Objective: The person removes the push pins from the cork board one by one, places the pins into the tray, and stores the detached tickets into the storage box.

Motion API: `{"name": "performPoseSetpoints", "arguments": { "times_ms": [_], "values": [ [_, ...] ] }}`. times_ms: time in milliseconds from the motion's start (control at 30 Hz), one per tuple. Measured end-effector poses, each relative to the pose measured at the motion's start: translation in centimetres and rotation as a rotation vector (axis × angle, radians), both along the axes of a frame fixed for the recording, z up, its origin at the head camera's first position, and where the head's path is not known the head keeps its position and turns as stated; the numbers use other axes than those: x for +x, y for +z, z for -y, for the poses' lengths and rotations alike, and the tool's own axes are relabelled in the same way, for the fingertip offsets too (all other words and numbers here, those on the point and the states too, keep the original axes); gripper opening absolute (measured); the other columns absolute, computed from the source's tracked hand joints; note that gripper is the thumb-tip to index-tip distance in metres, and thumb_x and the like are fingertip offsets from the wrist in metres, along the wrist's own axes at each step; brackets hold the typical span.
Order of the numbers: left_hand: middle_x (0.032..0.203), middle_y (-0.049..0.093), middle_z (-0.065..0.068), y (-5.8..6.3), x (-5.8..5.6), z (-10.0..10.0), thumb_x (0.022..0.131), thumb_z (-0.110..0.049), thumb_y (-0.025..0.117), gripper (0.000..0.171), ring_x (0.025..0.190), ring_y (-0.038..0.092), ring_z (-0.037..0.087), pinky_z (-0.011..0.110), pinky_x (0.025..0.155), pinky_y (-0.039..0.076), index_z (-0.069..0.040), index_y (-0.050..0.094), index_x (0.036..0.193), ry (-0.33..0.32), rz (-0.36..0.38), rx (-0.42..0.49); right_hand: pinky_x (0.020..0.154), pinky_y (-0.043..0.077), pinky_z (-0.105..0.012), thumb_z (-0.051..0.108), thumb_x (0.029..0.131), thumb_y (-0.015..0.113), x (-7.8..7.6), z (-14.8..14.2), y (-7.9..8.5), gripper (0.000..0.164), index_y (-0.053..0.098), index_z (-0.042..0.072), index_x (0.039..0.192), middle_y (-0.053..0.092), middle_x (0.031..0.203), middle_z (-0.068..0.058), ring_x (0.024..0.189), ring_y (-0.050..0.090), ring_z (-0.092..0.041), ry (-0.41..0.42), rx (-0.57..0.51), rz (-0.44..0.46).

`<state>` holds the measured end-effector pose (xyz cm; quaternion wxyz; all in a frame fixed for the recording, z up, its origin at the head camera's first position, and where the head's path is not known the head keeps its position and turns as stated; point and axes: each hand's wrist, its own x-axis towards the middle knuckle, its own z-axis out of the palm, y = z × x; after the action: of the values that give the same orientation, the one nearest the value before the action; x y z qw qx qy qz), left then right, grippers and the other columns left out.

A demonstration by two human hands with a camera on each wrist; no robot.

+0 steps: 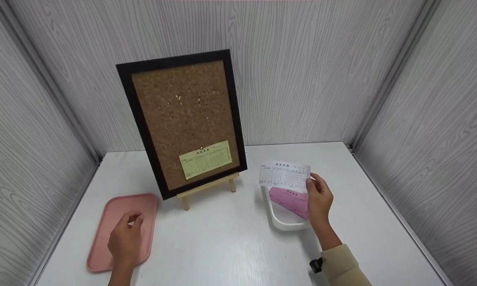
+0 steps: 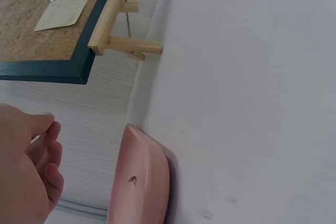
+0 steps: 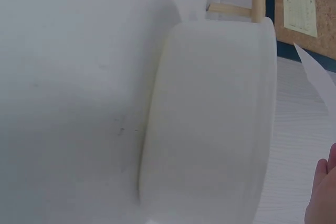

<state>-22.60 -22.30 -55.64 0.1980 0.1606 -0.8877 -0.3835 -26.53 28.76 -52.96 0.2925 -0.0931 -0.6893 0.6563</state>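
Observation:
My right hand [image 1: 320, 196] pinches a white printed receipt slip [image 1: 284, 174] by its right edge, above a white plastic bin [image 1: 288, 226]. A pink slip [image 1: 290, 201] lies in that bin, partly covered by the white one. In the right wrist view the held slip [image 3: 317, 80] shows at the right edge. Over the pink tray [image 1: 103, 238] my left hand [image 1: 126, 236] has its fingers curled, thumb tip meeting the index fingertip; nothing shows between them. A small brown thing [image 2: 133, 180] lies in the tray in the left wrist view.
A black-framed cork board [image 1: 182, 115] leans on a small wooden easel [image 1: 208, 184] at the back. A yellow slip [image 1: 206, 160] hangs low on it, with a pin [image 1: 201, 148] at its top edge. Pale wood-grain walls enclose the white table [image 1: 222, 246].

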Motion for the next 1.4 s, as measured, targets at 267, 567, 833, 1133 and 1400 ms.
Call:
{"name": "performPoseSetpoints", "arguments": {
  "times_ms": [267, 567, 833, 1133, 1400],
  "values": [
    [0.102, 0.07, -0.001, -1.0, 0.8, 1.3, 0.097, -0.036, 0.055, 0.022, 0.083, 0.062, 0.019, 0.034, 0.064, 0.037, -0.021, 0.066, 0.109, 0.028, 0.045, -0.002, 0.081, 0.046, -0.018, 0.03, 0.097, 0.056, -0.1, -0.8, -1.5, 0.033, 0.06, 0.016, 0.127, 0.059, 0.114, -0.007, 0.099, 0.053, -0.017, -0.058, -0.011, 0.058],
    [0.105, 0.07, -0.002, -1.8, 1.3, 2.1, 0.096, -0.041, 0.053, 0.024, 0.083, 0.062, 0.02, 0.036, 0.066, 0.033, -0.023, 0.066, 0.106, 0.081, 0.079, 0.026, 0.079, 0.044, -0.019, 0.025, 0.098, 0.054, -0.8, -1.2, -1.7, 0.031, 0.06, 0.013, 0.126, 0.06, 0.11, -0.007, 0.097, 0.053, -0.015, -0.101, -0.005, 0.085],
    [0.105, 0.069, 0.0, -2.6, 1.2, 2.3, 0.097, -0.039, 0.054, 0.023, 0.085, 0.061, 0.022, 0.036, 0.068, 0.031, -0.022, 0.066, 0.107, 0.101, 0.113, 0.021, 0.082, 0.043, -0.022, 0.016, 0.098, 0.053, -0.3, 0.2, 0.7, 0.032, 0.058, 0.005, 0.128, 0.06, 0.115, -0.014, 0.101, 0.052, -0.018, -0.075, 0.024, 0.106],
    [0.105, 0.069, 0.004, -2.8, 1.1, 2.6, 0.096, -0.033, 0.055, 0.022, 0.086, 0.063, 0.025, 0.036, 0.066, 0.031, -0.018, 0.066, 0.108, 0.109, 0.149, 0.007, 0.081, 0.043, -0.022, 0.024, 0.099, 0.054, -2.5, 0.1, -1.6, 0.03, 0.06, 0.013, 0.126, 0.061, 0.114, -0.007, 0.099, 0.053, -0.015, -0.093, 0.051, 0.097],
    [0.108, 0.068, 0.006, -3.1, 1.4, 2.8, 0.097, -0.03, 0.054, 0.021, 0.093, 0.062, 0.027, 0.037, 0.067, 0.032, -0.017, 0.065, 0.11, 0.087, 0.201, -0.002, 0.08, 0.045, -0.032, 0.017, 0.1, 0.05, -2.6, 0.0, -3.1, 0.033, 0.053, 0.008, 0.131, 0.063, 0.108, -0.011, 0.095, 0.058, -0.021, -0.098, 0.184, 0.169]
  ]
}}
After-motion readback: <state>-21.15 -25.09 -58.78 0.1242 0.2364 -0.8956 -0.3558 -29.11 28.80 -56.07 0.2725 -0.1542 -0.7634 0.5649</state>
